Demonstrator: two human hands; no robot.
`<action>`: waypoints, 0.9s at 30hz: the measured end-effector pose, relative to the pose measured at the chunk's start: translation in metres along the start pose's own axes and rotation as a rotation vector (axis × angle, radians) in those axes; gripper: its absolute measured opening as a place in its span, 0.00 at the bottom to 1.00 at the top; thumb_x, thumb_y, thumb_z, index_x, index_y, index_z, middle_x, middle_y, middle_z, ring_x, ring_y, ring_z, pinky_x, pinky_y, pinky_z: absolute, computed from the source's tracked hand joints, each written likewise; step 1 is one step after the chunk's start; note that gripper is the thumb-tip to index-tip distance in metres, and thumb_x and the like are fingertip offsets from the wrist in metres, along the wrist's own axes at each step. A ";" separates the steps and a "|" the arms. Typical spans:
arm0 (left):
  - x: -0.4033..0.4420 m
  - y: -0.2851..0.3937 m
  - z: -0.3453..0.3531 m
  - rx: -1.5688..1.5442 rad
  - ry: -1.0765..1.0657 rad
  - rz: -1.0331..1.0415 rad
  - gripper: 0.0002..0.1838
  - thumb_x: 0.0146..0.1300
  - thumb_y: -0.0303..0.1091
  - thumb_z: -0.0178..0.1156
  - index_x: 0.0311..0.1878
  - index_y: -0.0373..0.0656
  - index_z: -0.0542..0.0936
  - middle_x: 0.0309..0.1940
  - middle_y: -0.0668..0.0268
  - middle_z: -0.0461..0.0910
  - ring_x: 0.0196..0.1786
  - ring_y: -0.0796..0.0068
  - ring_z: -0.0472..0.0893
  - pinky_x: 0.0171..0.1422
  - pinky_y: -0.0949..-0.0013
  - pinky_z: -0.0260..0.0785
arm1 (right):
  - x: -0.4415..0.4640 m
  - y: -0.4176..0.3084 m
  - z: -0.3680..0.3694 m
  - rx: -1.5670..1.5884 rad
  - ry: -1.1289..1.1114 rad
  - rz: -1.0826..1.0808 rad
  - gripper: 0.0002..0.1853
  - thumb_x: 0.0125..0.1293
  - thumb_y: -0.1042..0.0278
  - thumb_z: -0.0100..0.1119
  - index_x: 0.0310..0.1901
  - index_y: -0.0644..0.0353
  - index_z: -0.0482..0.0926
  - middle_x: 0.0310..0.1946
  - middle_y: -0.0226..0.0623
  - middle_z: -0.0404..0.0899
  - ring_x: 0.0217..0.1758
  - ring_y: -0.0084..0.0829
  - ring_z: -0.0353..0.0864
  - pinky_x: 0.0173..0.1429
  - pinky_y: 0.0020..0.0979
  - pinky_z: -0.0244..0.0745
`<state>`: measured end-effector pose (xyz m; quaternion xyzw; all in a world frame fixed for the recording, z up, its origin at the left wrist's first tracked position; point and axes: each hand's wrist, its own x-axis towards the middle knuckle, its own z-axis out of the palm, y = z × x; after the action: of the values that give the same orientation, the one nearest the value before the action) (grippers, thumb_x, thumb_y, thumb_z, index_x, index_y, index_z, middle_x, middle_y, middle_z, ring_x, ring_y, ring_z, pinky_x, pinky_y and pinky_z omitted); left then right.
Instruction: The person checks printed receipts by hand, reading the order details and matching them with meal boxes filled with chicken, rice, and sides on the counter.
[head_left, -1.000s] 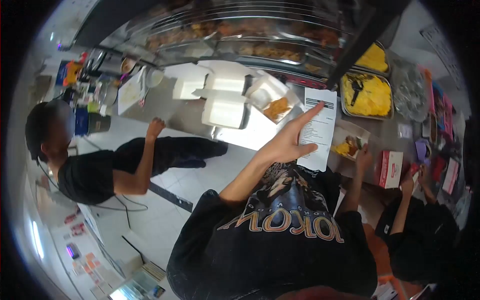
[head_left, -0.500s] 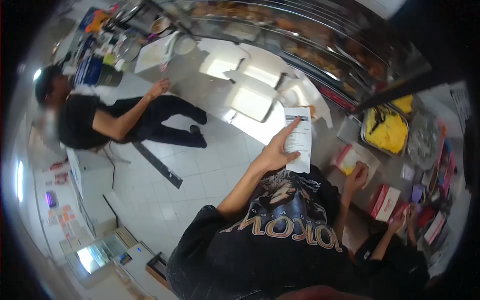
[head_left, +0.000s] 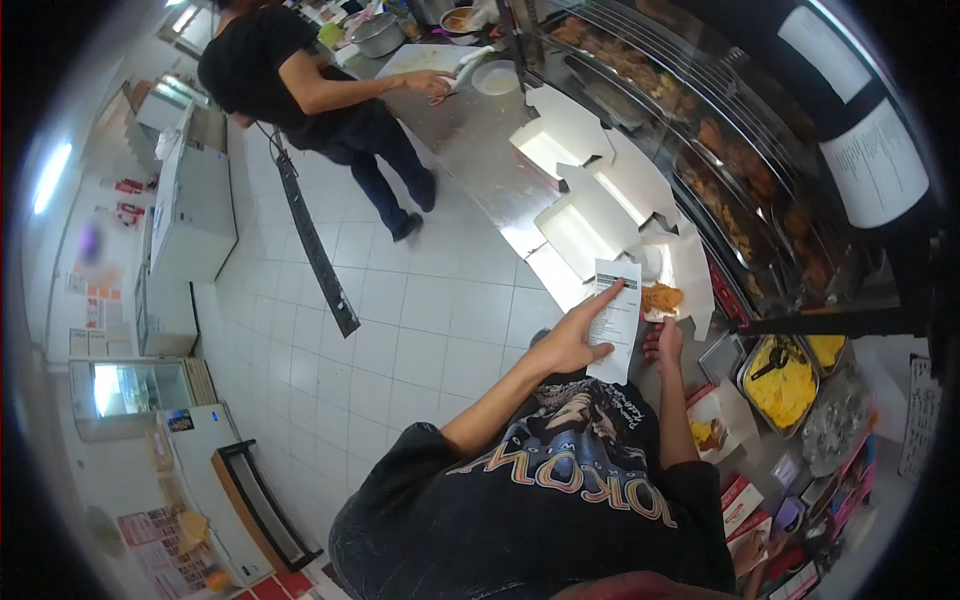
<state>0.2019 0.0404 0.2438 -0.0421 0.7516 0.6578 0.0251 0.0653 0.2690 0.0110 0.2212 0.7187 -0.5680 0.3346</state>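
In my left hand (head_left: 575,335) is a printed paper slip (head_left: 613,325), held between thumb and fingers in front of my chest. My right hand (head_left: 663,343) reaches over the counter, its fingers slightly curled and apart, with nothing visible in them. Just beyond its fingertips a piece of fried chicken (head_left: 660,297) lies at the edge of an open carton (head_left: 692,290). Nearer my right forearm, another open carton (head_left: 735,410) contains yellow rice (head_left: 699,430) and something brown. A metal tray of yellow rice (head_left: 782,385) with a dark utensil stands to its right.
Several open white cartons (head_left: 580,230) line the metal counter (head_left: 480,160). Behind them is a glass display case (head_left: 690,130) of fried food. A person in black (head_left: 290,80) stands at the far counter, holding tongs. Another person's hand (head_left: 750,550) is at lower right, by red-and-white boxes (head_left: 740,505).
My right hand has moved from the rice carton to beside the fried chicken. Brown food now shows in that carton. The view has turned, and the person in black has moved closer to the far counter.
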 end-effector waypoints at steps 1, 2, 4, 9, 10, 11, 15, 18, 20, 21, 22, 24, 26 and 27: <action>-0.003 -0.004 -0.001 -0.016 0.017 -0.004 0.53 0.48 0.14 0.66 0.79 0.40 0.52 0.78 0.53 0.54 0.79 0.61 0.55 0.82 0.64 0.45 | 0.013 0.008 -0.002 0.035 0.032 -0.021 0.27 0.69 0.38 0.44 0.38 0.59 0.72 0.23 0.37 0.75 0.16 0.31 0.75 0.16 0.32 0.68; -0.006 -0.008 -0.002 -0.031 0.032 -0.008 0.53 0.48 0.14 0.65 0.79 0.40 0.52 0.78 0.54 0.54 0.79 0.61 0.55 0.82 0.64 0.45 | 0.020 0.012 -0.006 0.073 0.064 -0.041 0.24 0.70 0.41 0.43 0.38 0.59 0.72 0.23 0.37 0.75 0.16 0.31 0.75 0.16 0.33 0.68; -0.011 -0.012 -0.005 0.010 0.070 0.021 0.54 0.47 0.17 0.67 0.79 0.44 0.53 0.76 0.50 0.58 0.78 0.57 0.58 0.81 0.64 0.48 | 0.021 0.014 -0.015 0.160 0.141 -0.045 0.22 0.69 0.46 0.41 0.39 0.59 0.72 0.21 0.37 0.73 0.15 0.33 0.75 0.15 0.34 0.69; -0.016 -0.020 -0.015 -0.055 0.095 0.028 0.54 0.48 0.18 0.68 0.79 0.45 0.53 0.76 0.50 0.59 0.78 0.56 0.59 0.81 0.64 0.48 | 0.001 0.016 -0.031 0.344 0.330 -0.074 0.26 0.70 0.39 0.42 0.40 0.58 0.74 0.19 0.33 0.70 0.16 0.32 0.75 0.18 0.35 0.70; -0.016 -0.020 -0.018 -0.047 0.097 0.025 0.53 0.49 0.17 0.67 0.79 0.43 0.52 0.76 0.51 0.58 0.78 0.58 0.58 0.81 0.64 0.48 | -0.006 0.012 -0.032 0.429 0.366 -0.053 0.27 0.70 0.36 0.42 0.40 0.56 0.74 0.19 0.31 0.68 0.17 0.31 0.74 0.19 0.35 0.70; -0.017 -0.017 -0.021 -0.037 0.099 0.019 0.53 0.49 0.16 0.66 0.79 0.42 0.52 0.77 0.51 0.57 0.78 0.60 0.58 0.81 0.65 0.48 | -0.031 -0.001 -0.026 0.516 0.402 -0.029 0.28 0.70 0.33 0.42 0.40 0.55 0.74 0.18 0.30 0.67 0.18 0.31 0.74 0.20 0.34 0.71; -0.016 -0.015 -0.040 -0.036 0.123 0.048 0.53 0.49 0.18 0.67 0.79 0.43 0.53 0.77 0.52 0.57 0.79 0.59 0.56 0.81 0.63 0.47 | -0.037 0.027 -0.022 0.743 0.315 -0.046 0.24 0.72 0.37 0.42 0.44 0.53 0.71 0.24 0.31 0.73 0.14 0.28 0.67 0.17 0.30 0.66; -0.013 0.002 -0.057 -0.055 0.128 0.040 0.53 0.49 0.20 0.68 0.79 0.44 0.54 0.77 0.51 0.56 0.79 0.58 0.55 0.82 0.62 0.45 | -0.048 0.032 -0.010 0.434 -0.053 -0.027 0.21 0.73 0.40 0.43 0.39 0.51 0.69 0.23 0.28 0.70 0.16 0.25 0.68 0.18 0.29 0.66; -0.008 0.017 -0.070 0.019 0.105 0.105 0.51 0.50 0.20 0.68 0.78 0.40 0.54 0.78 0.52 0.56 0.79 0.59 0.55 0.82 0.62 0.44 | -0.063 0.022 0.003 0.206 -0.022 0.016 0.21 0.74 0.41 0.43 0.38 0.52 0.71 0.23 0.28 0.71 0.16 0.25 0.69 0.19 0.29 0.67; -0.004 0.016 -0.075 -0.057 0.081 0.124 0.51 0.50 0.20 0.68 0.78 0.37 0.53 0.78 0.52 0.55 0.80 0.60 0.54 0.82 0.64 0.44 | -0.064 0.024 0.010 0.139 -0.041 -0.011 0.21 0.74 0.42 0.44 0.38 0.53 0.72 0.22 0.28 0.70 0.17 0.25 0.69 0.19 0.28 0.67; -0.002 0.025 -0.080 -0.039 0.063 0.162 0.53 0.49 0.18 0.68 0.78 0.37 0.53 0.78 0.52 0.55 0.80 0.61 0.54 0.82 0.64 0.43 | -0.063 0.027 0.016 0.073 -0.057 -0.034 0.21 0.74 0.43 0.46 0.38 0.54 0.74 0.22 0.29 0.70 0.17 0.25 0.70 0.18 0.27 0.66; 0.008 0.015 -0.082 -0.148 0.001 0.173 0.54 0.45 0.13 0.69 0.78 0.36 0.54 0.77 0.53 0.56 0.78 0.63 0.57 0.80 0.62 0.49 | -0.064 0.019 0.028 -0.042 -0.085 -0.118 0.21 0.73 0.44 0.49 0.41 0.57 0.77 0.23 0.33 0.75 0.21 0.29 0.76 0.23 0.31 0.71; 0.009 0.030 -0.079 -0.341 -0.101 0.031 0.55 0.44 0.09 0.68 0.78 0.36 0.53 0.77 0.54 0.56 0.77 0.65 0.59 0.79 0.63 0.52 | -0.074 0.042 0.037 -0.228 -0.061 -0.284 0.21 0.73 0.47 0.51 0.42 0.59 0.79 0.26 0.33 0.78 0.24 0.29 0.79 0.27 0.32 0.74; 0.008 0.034 -0.079 -0.433 -0.131 -0.055 0.55 0.44 0.08 0.67 0.78 0.36 0.53 0.77 0.55 0.57 0.76 0.65 0.59 0.78 0.63 0.54 | -0.062 0.064 0.040 -0.354 -0.009 -0.431 0.20 0.74 0.49 0.51 0.41 0.60 0.80 0.27 0.32 0.79 0.25 0.27 0.79 0.28 0.31 0.74</action>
<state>0.1921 -0.0340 0.2872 -0.0241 0.5880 0.8043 0.0821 0.1612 0.2506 0.0089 -0.0010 0.8357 -0.4926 0.2427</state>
